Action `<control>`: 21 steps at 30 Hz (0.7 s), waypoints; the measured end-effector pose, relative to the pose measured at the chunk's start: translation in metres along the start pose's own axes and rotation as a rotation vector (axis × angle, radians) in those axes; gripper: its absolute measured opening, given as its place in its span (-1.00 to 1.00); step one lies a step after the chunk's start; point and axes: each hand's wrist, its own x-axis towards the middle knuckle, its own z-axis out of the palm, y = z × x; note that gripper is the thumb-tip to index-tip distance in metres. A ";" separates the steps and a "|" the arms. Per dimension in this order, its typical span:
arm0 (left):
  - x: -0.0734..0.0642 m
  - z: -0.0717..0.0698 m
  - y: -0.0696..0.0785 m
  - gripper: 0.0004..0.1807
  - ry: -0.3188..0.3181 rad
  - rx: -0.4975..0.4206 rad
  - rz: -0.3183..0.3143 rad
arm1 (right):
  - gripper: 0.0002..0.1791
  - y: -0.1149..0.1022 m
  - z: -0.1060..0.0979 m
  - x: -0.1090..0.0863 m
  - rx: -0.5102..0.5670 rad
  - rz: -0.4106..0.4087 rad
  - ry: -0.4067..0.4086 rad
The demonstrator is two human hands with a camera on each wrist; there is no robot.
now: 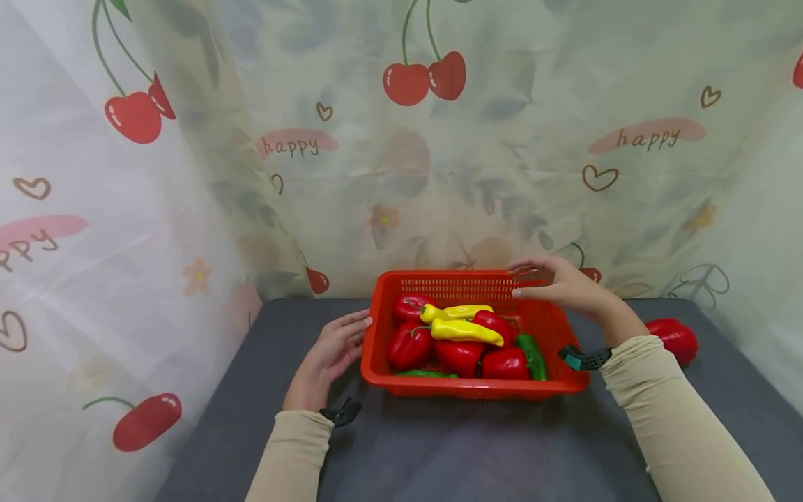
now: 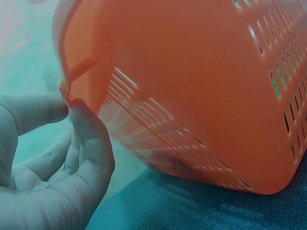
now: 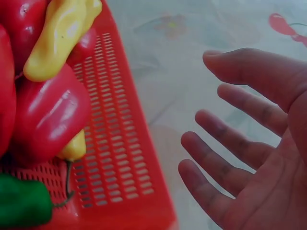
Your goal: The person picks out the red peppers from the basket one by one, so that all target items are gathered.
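Note:
A red plastic basket (image 1: 477, 388) with slotted walls stands on the dark table. Inside lie several red bell peppers (image 1: 460, 357), yellow peppers (image 1: 467, 330) and green peppers (image 1: 532, 355). In the left wrist view my left hand (image 2: 57, 167) pinches the basket's rim between thumb and fingers; the head view puts that hand (image 1: 331, 352) at the basket's left side. My right hand (image 1: 567, 284) hovers by the back right corner. Its fingers are spread and hold nothing, and the right wrist view shows this hand (image 3: 268, 167) apart from the basket wall (image 3: 139, 129).
Another red bell pepper (image 1: 677, 341) lies on the table to the right of the basket, partly behind my right forearm. A cherry-patterned curtain (image 1: 452, 209) hangs behind the table and along both sides. Dark table surface (image 1: 464, 446) stretches in front of the basket.

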 end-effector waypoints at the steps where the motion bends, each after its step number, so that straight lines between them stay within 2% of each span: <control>1: 0.000 0.000 0.000 -0.48 -0.001 0.003 -0.001 | -0.43 0.002 0.002 0.004 0.005 -0.001 -0.015; 10: 0.000 0.001 -0.002 -0.50 -0.009 -0.012 0.005 | -0.42 0.018 0.023 0.031 0.066 0.038 -0.156; 17: 0.001 0.001 -0.001 -0.50 -0.016 -0.016 0.006 | -0.39 0.023 0.032 0.041 0.054 0.099 -0.233; 21: 0.000 0.000 -0.001 -0.51 -0.009 -0.020 0.009 | -0.39 0.024 0.036 0.045 0.042 0.098 -0.269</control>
